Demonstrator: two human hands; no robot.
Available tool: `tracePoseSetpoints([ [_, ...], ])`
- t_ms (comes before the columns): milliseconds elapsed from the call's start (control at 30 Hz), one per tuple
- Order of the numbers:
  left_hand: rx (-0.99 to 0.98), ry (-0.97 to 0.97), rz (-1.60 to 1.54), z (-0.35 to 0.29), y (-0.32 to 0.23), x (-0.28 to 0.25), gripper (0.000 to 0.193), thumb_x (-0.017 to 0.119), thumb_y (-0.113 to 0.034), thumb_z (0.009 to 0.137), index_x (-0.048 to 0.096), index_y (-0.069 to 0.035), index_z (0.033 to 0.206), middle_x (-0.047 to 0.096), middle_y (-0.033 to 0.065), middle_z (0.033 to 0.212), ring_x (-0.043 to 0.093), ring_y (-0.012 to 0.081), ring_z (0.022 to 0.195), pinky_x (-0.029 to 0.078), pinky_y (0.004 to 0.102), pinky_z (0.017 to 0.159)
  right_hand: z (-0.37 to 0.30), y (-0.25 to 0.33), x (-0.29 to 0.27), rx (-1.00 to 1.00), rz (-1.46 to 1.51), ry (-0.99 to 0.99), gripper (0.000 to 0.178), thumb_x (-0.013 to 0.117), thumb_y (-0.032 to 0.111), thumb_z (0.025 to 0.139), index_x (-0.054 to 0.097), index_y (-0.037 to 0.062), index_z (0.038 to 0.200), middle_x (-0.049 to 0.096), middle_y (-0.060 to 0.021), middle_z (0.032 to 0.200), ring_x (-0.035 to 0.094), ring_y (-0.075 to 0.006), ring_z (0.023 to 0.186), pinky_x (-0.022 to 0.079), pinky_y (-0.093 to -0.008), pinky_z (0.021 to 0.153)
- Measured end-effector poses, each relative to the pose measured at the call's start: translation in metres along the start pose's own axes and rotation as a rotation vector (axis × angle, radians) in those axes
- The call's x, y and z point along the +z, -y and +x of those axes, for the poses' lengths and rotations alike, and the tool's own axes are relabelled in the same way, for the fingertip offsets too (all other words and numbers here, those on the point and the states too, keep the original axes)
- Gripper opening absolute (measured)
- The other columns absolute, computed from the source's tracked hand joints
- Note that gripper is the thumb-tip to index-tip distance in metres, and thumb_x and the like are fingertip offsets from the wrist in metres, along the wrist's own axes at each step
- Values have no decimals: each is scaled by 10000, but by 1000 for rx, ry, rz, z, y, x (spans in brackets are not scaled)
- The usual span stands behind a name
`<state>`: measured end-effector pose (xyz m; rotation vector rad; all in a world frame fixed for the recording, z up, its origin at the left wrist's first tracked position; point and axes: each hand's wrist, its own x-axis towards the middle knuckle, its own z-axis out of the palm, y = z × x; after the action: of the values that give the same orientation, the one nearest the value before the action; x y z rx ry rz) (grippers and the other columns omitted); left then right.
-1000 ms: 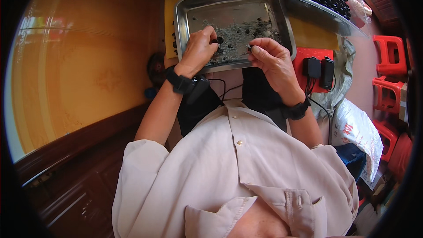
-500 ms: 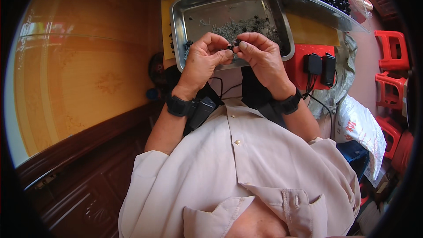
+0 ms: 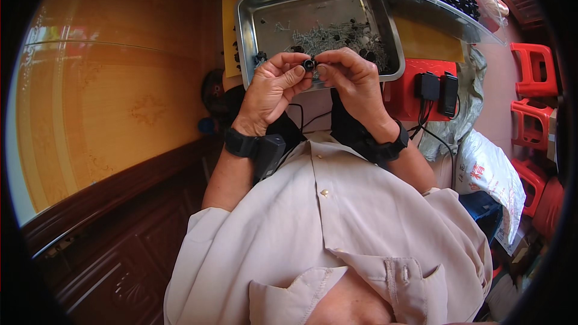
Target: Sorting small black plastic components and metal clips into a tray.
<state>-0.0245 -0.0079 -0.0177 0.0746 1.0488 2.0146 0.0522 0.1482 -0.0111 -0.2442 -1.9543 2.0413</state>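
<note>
Just above the near rim of a metal tray [image 3: 395, 45], a small round black part [image 3: 309, 65] is pinched between the thumb and fingertips of my left hand [image 3: 265, 93]. My right hand [image 3: 358, 84] meets it from the other side, its thumb and index finger closed at the part's edge. Whether those right fingertips hold a separate tiny piece is hidden. Behind my hands, a pile of small silvery screw-like pieces [image 3: 328, 36] lies in the tray, with several black parts [image 3: 372, 56] among them at the right.
A clear plastic bin [image 3: 442, 17] full of black round pieces stands at the far right, on a yellow board [image 3: 427, 39]. Black adapters [image 3: 428, 86] with cables rest on a red surface [image 3: 397, 99]. Red stools [image 3: 533, 69] and a white sack [image 3: 490, 171] are further right.
Both hands have shifted slightly left. The black part has turned so its round face shows between my fingertips, and my right fingers have moved round to its right edge.
</note>
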Motion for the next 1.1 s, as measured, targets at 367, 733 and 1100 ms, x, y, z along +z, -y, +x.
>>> tracePoseSetpoints([
  [367,32,-30,132,-2,-1,6,187,602,-21,841,596,-16,1028,634,47,908,615,109,790,532,238,755,1,2,-1,-112,-169,17,144,635,-30,764,650,7,902,607,-48,762,571,-85,642,449,-206,570],
  [733,103,-85,435,0,-3,20,234,630,9,811,580,11,1039,632,69,907,617,108,796,534,236,741,5,-5,-16,491,535,62,106,655,22,795,622,-7,891,625,-46,758,567,-97,634,463,-201,572],
  [1100,144,-146,620,1,-1,25,220,646,7,798,599,10,1013,644,53,877,612,87,743,514,218,713,8,-2,-21,560,641,115,120,628,12,813,595,6,928,619,-54,821,585,-110,720,469,-214,636],
])
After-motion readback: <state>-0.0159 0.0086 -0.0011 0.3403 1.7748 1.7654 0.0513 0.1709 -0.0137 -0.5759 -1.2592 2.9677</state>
